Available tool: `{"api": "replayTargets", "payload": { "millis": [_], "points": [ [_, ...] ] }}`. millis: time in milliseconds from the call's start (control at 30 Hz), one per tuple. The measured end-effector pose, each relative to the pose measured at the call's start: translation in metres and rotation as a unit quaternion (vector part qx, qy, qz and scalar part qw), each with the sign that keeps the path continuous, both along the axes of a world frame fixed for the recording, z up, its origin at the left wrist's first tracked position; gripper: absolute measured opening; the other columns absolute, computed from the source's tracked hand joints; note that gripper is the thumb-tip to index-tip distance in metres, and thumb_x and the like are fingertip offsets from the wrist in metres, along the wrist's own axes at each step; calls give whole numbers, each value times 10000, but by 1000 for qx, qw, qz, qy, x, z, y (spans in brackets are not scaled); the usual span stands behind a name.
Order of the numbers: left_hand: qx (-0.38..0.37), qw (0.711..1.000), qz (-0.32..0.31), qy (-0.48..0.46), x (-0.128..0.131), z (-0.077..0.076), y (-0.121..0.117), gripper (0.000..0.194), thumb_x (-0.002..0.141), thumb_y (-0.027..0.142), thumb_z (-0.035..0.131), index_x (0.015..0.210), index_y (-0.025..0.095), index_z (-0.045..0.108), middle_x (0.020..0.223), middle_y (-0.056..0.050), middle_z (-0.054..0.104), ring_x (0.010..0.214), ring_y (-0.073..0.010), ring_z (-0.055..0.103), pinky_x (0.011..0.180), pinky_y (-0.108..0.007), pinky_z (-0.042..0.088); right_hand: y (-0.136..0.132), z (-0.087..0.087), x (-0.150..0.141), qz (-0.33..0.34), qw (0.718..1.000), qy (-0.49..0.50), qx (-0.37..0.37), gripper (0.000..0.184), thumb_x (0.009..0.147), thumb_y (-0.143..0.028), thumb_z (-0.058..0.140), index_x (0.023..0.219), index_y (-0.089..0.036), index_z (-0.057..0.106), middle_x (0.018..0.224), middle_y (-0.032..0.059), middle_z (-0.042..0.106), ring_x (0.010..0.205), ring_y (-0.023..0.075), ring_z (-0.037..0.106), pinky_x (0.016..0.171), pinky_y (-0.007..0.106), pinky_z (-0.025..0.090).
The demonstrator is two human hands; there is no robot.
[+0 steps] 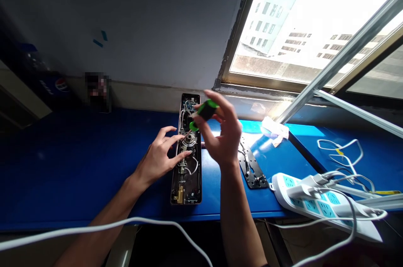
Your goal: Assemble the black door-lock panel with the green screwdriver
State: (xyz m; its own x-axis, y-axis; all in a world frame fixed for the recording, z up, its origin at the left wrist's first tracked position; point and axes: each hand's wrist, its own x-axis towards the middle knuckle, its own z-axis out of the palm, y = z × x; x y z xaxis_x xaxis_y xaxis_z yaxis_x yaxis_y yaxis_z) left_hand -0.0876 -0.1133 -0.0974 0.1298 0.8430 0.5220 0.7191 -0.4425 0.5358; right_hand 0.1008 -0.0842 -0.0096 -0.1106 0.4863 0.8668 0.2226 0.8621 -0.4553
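Observation:
A long, narrow opened device [186, 183] with exposed wiring and brass parts lies lengthwise on the blue table [78, 166]. My left hand [159, 155] rests on its left edge, fingers spread and fingertips touching the inner parts. My right hand [222, 132] hovers above the device's middle, closed round a screwdriver [203, 113] with a green and black handle. The screwdriver tip points down-left into the device near my left fingertips.
A black metal plate [252, 166] lies right of the device. A white power strip [315, 200] with plugs and white cables sits at the right. A crumpled paper [275, 130] lies near the window. A white cable [94, 229] runs along the table's front edge.

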Motion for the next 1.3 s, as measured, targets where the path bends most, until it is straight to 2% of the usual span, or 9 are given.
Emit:
{"api": "replayTargets", "payload": {
  "millis": [100, 200, 433, 500, 633, 833, 967, 1100, 1300],
  "points": [
    [64, 997, 32, 32, 2, 4, 1, 375, 943, 490, 703, 1205, 223, 725, 1395, -113, 536, 1254, -318, 585, 1065, -526, 564, 4, -2, 19, -116, 992, 56, 10, 430, 989, -249, 620, 1397, -305, 495, 1168, 61, 716, 1021, 210, 747, 790, 357, 635],
    [89, 994, 24, 57, 6, 10, 3, 273, 975, 399, 670, 1173, 222, 732, 1350, -105, 568, 1253, -305, 553, 1056, -503, 549, 10, -7, 41, -154, 987, 28, -34, 334, 953, -262, 678, 1264, -286, 559, 1022, 30, 741, 869, 179, 741, 725, 325, 619],
    [74, 987, -41, 135, 27, 36, 17, 262, 1005, 326, 595, 1205, 212, 721, 1313, -117, 609, 1275, -313, 533, 1068, -498, 531, 24, -24, 66, -138, 969, -132, -157, 215, 920, -281, 675, 1093, -248, 551, 956, -9, 733, 703, 114, 644, 682, 271, 526],
    [70, 983, -62, 161, 33, 42, 26, 257, 1008, 295, 578, 1201, 208, 723, 1282, -117, 632, 1260, -312, 536, 1057, -500, 532, 23, -24, 68, -160, 936, -222, -222, 170, 929, -288, 635, 1064, -245, 542, 954, -5, 721, 735, 123, 635, 685, 268, 486],
    [68, 972, -93, 206, 47, 50, 47, 238, 994, 243, 579, 1150, 190, 752, 1191, -124, 665, 1239, -321, 533, 1046, -518, 524, 20, -27, 70, -214, 831, -361, -366, 80, 883, -294, 621, 920, -241, 574, 798, 11, 683, 710, 174, 618, 604, 278, 405],
    [48, 957, -123, 259, 66, 53, 67, 173, 954, 204, 638, 997, 170, 802, 1080, -121, 708, 1230, -338, 520, 1038, -510, 511, 28, -48, 64, -192, 769, -422, -439, 186, 725, -275, 772, 828, -239, 622, 815, 53, 696, 773, 240, 652, 630, 306, 426],
    [17, 949, -134, 285, 74, 48, 72, 144, 938, 213, 673, 928, 172, 811, 1029, -105, 737, 1244, -346, 514, 1028, -493, 496, 31, -55, 62, -177, 767, -421, -451, 187, 737, -287, 795, 819, -236, 635, 844, 65, 714, 838, 256, 676, 666, 316, 456],
    [26, 944, -129, 303, 79, 44, 72, 160, 930, 193, 659, 868, 193, 806, 1005, -99, 753, 1283, -364, 490, 1041, -523, 450, 32, -53, 67, -167, 785, -389, -453, 230, 772, -368, 809, 769, -229, 626, 795, 47, 720, 795, 230, 682, 667, 303, 462],
    [29, 931, -151, 330, 91, 39, 68, 193, 940, 188, 629, 839, 185, 794, 944, -108, 763, 1261, -380, 517, 992, -527, 439, 38, -51, 89, -243, 814, -275, -451, 179, 989, -367, 549, 993, -231, 666, 920, 44, 770, 843, 175, 723, 740, 270, 503]
  ]
}}
